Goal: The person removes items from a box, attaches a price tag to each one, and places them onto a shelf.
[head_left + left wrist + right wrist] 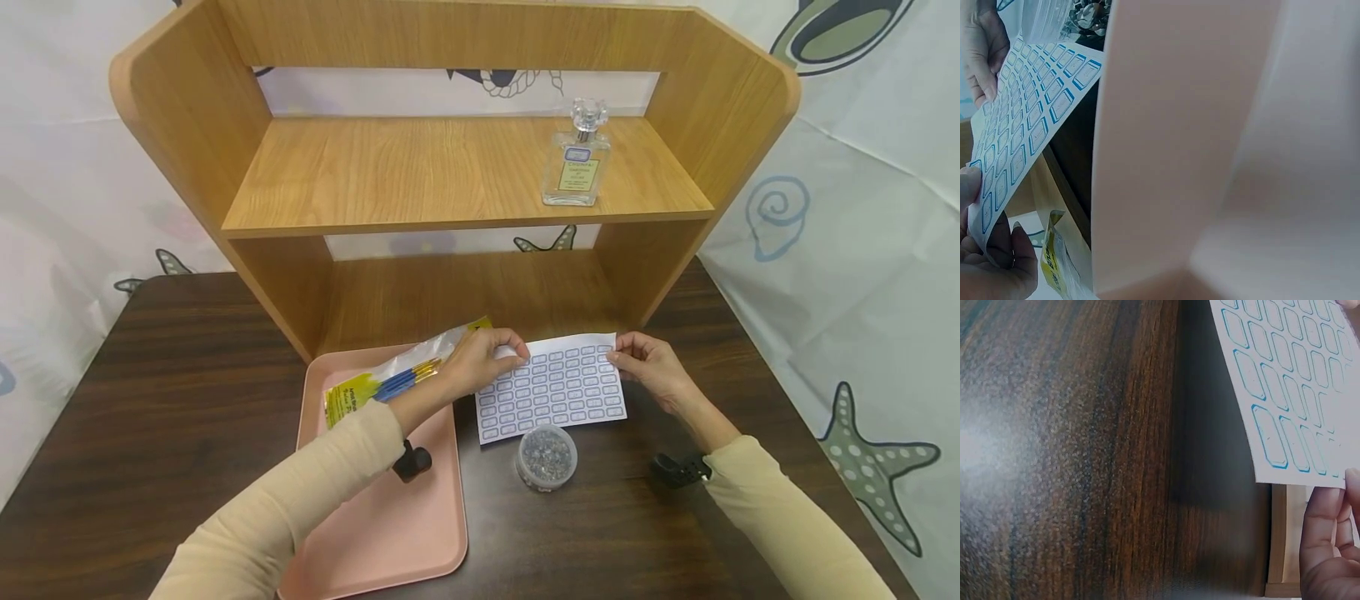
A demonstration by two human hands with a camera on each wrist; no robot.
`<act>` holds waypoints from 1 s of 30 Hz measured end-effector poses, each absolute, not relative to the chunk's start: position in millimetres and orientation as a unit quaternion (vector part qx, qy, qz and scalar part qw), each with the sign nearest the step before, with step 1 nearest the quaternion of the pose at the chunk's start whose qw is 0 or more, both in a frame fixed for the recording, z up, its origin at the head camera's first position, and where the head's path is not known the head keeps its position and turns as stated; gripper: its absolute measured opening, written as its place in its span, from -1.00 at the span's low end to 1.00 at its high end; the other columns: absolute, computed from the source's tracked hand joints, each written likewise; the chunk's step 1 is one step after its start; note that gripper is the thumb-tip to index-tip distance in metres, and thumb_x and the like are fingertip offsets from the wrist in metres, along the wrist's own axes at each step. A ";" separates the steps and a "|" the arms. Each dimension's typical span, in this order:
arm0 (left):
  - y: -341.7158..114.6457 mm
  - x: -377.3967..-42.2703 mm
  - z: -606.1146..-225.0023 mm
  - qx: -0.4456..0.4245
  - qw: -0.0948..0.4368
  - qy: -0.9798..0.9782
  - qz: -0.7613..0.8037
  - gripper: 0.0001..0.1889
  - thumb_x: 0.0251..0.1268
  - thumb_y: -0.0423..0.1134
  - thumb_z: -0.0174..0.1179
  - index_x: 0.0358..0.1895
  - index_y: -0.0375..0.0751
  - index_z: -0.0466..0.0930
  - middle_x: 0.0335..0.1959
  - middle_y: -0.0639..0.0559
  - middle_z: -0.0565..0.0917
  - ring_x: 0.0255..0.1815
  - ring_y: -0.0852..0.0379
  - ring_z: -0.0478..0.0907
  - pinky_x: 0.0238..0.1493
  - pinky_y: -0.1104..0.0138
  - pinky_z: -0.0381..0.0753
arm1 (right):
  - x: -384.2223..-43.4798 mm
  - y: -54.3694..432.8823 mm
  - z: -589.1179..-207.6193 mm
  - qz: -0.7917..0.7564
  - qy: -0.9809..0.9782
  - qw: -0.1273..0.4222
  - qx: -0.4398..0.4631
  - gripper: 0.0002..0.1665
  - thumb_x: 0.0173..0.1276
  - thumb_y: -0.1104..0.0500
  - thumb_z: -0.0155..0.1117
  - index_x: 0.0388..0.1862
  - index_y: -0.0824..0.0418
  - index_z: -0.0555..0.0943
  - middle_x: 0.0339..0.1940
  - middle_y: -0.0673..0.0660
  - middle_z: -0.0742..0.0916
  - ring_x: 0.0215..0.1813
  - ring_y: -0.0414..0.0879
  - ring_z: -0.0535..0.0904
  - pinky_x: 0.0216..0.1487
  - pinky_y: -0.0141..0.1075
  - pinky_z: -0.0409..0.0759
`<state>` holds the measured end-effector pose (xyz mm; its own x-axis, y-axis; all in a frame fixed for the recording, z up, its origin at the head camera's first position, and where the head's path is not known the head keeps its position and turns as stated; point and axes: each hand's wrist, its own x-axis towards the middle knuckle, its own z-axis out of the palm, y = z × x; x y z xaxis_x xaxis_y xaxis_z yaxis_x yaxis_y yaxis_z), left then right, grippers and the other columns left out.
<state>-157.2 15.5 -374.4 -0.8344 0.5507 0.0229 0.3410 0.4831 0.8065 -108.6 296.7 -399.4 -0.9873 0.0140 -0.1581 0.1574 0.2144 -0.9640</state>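
Note:
A white sheet of blue-bordered label stickers [555, 387] is held above the dark table by both hands. My left hand [480, 360] pinches its upper left part between thumb and fingers, as the left wrist view also shows with the left hand [1004, 269] at the sheet's edge. At the upper right corner, my right hand [654, 371] grips the sheet with thumb and fingertips. Just below the sheet's front edge stands a round clear tub [547, 457] of small silvery pieces. In the right wrist view the label sheet [1291, 394] hangs slightly bent from the right hand [1329, 544].
A pink tray [420, 533] lies at the left, bearing a plastic packet of blue-handled brushes [405, 379] partly under my left forearm. Behind stands a wooden two-tier shelf [420, 167]; a glass perfume bottle [576, 167] with a blue-bordered label is on its upper board.

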 end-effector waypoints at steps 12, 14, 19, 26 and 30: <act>16.7 -155.8 -376.6 0.266 0.145 0.835 0.459 -0.96 0.25 -0.29 0.21 -0.28 -0.15 0.61 -0.17 0.00 0.65 -0.17 0.11 0.46 -0.06 0.28 0.43 | -112.3 294.3 -401.9 -0.589 0.806 0.042 0.054 -0.75 0.29 0.36 0.20 -0.18 0.54 0.41 -0.51 -0.13 0.57 -0.41 -0.29 0.49 -0.35 -0.43 0.59; 16.8 -155.5 -377.6 0.268 0.146 0.832 0.463 -0.96 0.26 -0.30 0.21 -0.27 -0.15 0.61 -0.16 0.00 0.65 -0.15 0.11 0.47 -0.03 0.27 0.44 | -112.6 294.4 -402.9 -0.587 0.807 0.040 0.051 -0.75 0.30 0.37 0.19 -0.18 0.56 0.41 -0.51 -0.13 0.57 -0.41 -0.30 0.49 -0.36 -0.43 0.59; 17.6 -154.2 -377.5 0.278 0.131 0.828 0.470 -0.96 0.25 -0.30 0.21 -0.30 -0.17 0.61 -0.03 -0.06 0.62 0.01 0.04 0.49 0.15 0.17 0.41 | -112.4 295.1 -403.3 -0.581 0.811 0.037 0.048 -0.74 0.29 0.38 0.20 -0.17 0.57 0.41 -0.49 -0.10 0.57 -0.40 -0.28 0.49 -0.36 -0.42 0.60; 17.6 -150.0 -371.7 0.291 0.102 0.826 0.472 -0.96 0.27 -0.28 0.20 -0.33 -0.10 0.62 0.23 -0.08 0.47 0.29 -0.07 0.34 0.28 -0.01 0.28 | -111.0 299.2 -403.6 -0.570 0.819 0.038 0.053 -0.73 0.28 0.38 0.21 -0.15 0.57 0.43 -0.47 -0.05 0.57 -0.39 -0.27 0.50 -0.34 -0.42 0.61; 15.3 -148.3 -369.3 0.294 0.085 0.827 0.471 -0.96 0.26 -0.29 0.20 -0.30 -0.12 0.63 0.18 -0.07 0.51 0.25 -0.03 0.38 0.25 0.03 0.33 | -110.6 301.4 -404.6 -0.569 0.820 0.040 0.055 -0.73 0.29 0.38 0.20 -0.14 0.57 0.42 -0.46 -0.05 0.57 -0.39 -0.28 0.51 -0.34 -0.44 0.61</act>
<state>-148.3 15.3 -369.3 -0.8126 0.5665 0.1366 0.4065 0.3831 0.8295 -110.6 301.4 -404.6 -0.9907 0.0446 -0.1288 0.1362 0.3465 -0.9281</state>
